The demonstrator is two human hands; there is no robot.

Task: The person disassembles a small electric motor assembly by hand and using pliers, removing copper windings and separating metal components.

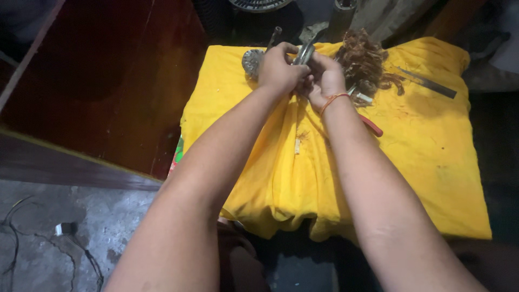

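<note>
My left hand (278, 67) and my right hand (324, 78) meet over the far edge of a yellow cloth (421, 146). Both close around a small grey metal part (304, 54), which sticks up between the fingers. A round toothed metal piece (251, 60) on a shaft lies just left of my left hand. A tangle of brown copper wire (366, 64) sits right beside my right hand. An orange thread band circles my right wrist. What lies under my palms is hidden.
A red-handled tool (372, 125) lies on the cloth by my right forearm. A flat metal strip (430, 83) rests at the cloth's far right. A dark red wooden panel (102, 81) stands to the left. Grey concrete floor with loose wires (32, 243) is at lower left.
</note>
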